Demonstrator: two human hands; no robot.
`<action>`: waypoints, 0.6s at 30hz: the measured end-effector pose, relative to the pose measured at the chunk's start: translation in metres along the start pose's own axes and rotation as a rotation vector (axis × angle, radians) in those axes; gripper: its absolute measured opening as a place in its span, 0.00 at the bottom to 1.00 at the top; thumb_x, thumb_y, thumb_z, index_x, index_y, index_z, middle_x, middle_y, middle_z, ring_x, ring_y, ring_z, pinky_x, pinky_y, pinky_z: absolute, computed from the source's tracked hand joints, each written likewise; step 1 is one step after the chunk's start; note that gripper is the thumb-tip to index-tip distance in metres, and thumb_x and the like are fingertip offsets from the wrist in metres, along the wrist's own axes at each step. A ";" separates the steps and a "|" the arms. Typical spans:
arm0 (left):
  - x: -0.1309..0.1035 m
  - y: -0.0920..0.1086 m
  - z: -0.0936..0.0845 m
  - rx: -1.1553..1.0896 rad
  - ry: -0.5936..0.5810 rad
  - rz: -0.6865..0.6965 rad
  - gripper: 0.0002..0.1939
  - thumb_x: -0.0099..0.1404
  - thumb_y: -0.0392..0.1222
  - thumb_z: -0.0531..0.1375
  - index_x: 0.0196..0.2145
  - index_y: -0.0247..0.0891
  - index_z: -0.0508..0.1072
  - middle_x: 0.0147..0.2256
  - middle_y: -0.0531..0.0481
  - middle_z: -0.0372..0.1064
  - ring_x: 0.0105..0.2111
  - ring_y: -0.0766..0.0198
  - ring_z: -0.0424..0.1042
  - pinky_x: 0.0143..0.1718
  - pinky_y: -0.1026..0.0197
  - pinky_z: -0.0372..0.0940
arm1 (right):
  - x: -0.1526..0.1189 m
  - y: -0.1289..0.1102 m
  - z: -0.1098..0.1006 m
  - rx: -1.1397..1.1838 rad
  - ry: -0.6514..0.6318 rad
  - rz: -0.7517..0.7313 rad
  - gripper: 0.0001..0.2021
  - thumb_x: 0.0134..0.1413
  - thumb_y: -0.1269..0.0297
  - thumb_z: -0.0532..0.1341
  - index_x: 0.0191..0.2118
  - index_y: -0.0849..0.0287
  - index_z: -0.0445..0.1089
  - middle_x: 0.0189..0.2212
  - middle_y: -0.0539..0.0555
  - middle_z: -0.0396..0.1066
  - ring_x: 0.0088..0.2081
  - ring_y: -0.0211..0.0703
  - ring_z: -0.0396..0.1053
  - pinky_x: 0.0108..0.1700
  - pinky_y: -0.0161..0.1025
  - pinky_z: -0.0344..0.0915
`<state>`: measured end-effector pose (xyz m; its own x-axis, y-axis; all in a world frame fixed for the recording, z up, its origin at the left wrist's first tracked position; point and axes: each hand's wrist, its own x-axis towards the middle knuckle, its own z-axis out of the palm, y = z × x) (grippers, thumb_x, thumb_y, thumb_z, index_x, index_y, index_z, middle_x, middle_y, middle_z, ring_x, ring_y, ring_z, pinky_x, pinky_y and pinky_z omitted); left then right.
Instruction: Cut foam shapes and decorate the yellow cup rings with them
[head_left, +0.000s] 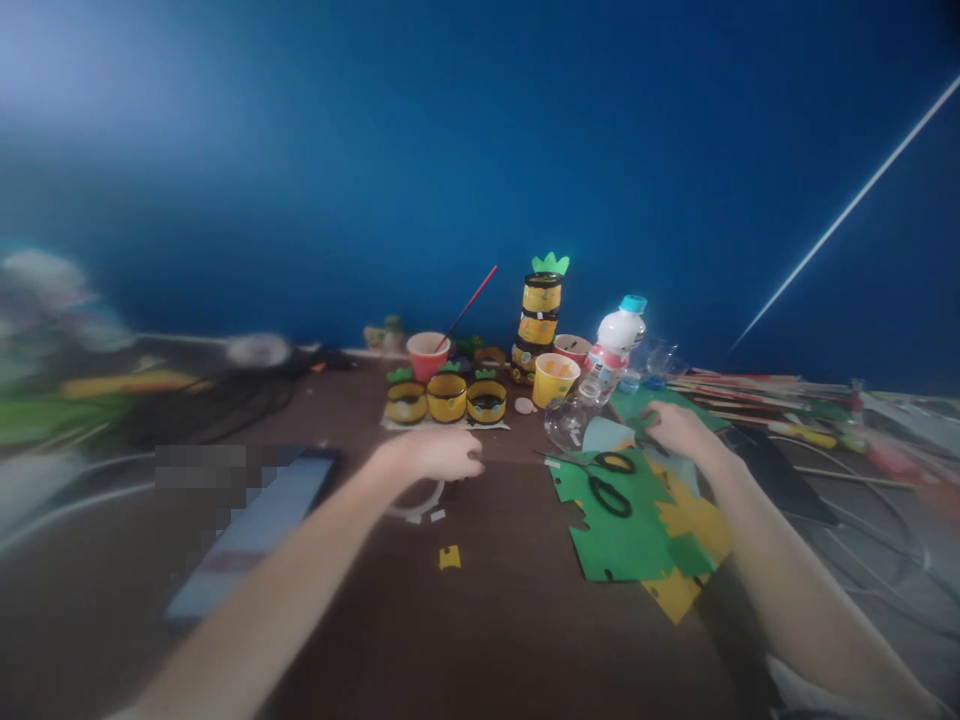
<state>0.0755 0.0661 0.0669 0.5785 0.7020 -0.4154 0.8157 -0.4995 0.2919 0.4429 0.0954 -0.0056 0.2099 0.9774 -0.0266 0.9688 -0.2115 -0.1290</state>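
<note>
My left hand (448,456) hovers at mid-table with its fingers curled in, and I cannot make out what they hold, if anything. Just below it lies a roll of clear tape (417,508), partly covered by the hand. My right hand (681,432) reaches over a green sheet (634,405) at the right, fingertips bent together; anything in them is too small to tell. Between the hands, scissors (611,480) with black handles rest on cut green paper (622,540) and yellow paper (676,598). A small yellow paper piece (449,557) lies nearer to me.
Three yellow-and-black rings (448,398) with green leaf tops stand behind my left hand. Farther back are a stacked yellow tower (540,310), a red cup (427,357), a yellow cup (556,380) and a bottle (616,335). Sticks (765,390) lie right; a phone-like slab (251,545) lies left.
</note>
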 end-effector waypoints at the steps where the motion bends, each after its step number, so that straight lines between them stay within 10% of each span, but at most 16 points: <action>1: -0.001 -0.001 -0.002 -0.007 0.005 0.007 0.15 0.56 0.47 0.48 0.27 0.37 0.71 0.29 0.48 0.73 0.28 0.62 0.69 0.25 0.64 0.57 | 0.000 0.000 0.000 0.002 0.001 -0.006 0.15 0.42 0.73 0.53 0.39 0.61 0.68 0.27 0.55 0.73 0.28 0.40 0.69 0.29 0.31 0.59; 8: -0.026 -0.032 -0.032 -0.255 0.121 0.014 0.14 0.56 0.50 0.50 0.30 0.39 0.70 0.31 0.51 0.73 0.30 0.65 0.71 0.29 0.66 0.60 | 0.002 -0.002 0.000 0.028 -0.015 0.000 0.13 0.45 0.69 0.53 0.38 0.62 0.69 0.28 0.55 0.73 0.26 0.41 0.69 0.28 0.33 0.59; 13: -0.052 -0.097 -0.074 -0.297 0.904 -0.453 0.15 0.59 0.43 0.47 0.37 0.37 0.70 0.35 0.50 0.71 0.34 0.66 0.68 0.36 0.64 0.62 | 0.002 -0.004 -0.002 0.067 -0.034 -0.005 0.12 0.45 0.68 0.54 0.37 0.62 0.69 0.26 0.54 0.73 0.23 0.40 0.68 0.29 0.33 0.60; 18: -0.053 -0.169 -0.083 -0.228 1.120 -0.827 0.21 0.62 0.44 0.44 0.48 0.29 0.63 0.55 0.37 0.47 0.52 0.44 0.53 0.48 0.45 0.53 | 0.001 -0.006 -0.004 0.111 -0.060 0.020 0.12 0.46 0.67 0.53 0.38 0.61 0.67 0.27 0.53 0.73 0.19 0.38 0.67 0.28 0.34 0.60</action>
<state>-0.0930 0.1556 0.1113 -0.4531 0.8278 0.3309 0.8360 0.2656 0.4802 0.4378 0.0975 -0.0012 0.2178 0.9719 -0.0895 0.9432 -0.2331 -0.2365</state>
